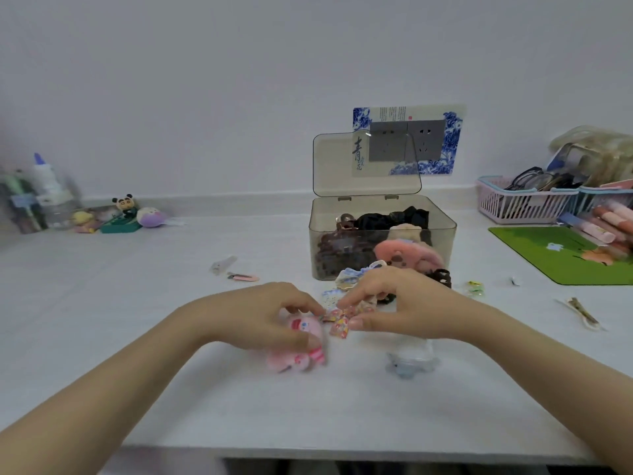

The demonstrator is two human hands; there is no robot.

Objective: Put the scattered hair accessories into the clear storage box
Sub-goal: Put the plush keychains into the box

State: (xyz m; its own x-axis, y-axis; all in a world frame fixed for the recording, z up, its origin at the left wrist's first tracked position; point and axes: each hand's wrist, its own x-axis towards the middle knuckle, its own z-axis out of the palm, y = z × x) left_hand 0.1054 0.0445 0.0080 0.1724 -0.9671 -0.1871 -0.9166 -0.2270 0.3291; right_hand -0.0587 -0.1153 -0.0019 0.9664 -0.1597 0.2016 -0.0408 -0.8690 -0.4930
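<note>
Storage box sits lid-up on the table. Just in front of it, left hand grips a pink plush clip, while right hand pinches a floral bow.

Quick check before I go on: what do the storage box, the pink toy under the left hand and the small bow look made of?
Storage box: hard, smoky clear plastic with a glossy finish; its contents and the wall show through it.
Pink toy under the left hand: looks like soft plush, with a fuzzy outline.
Small bow, pinched by the right hand: probably printed fabric, matte floral pattern; blur leaves this uncertain.
</note>
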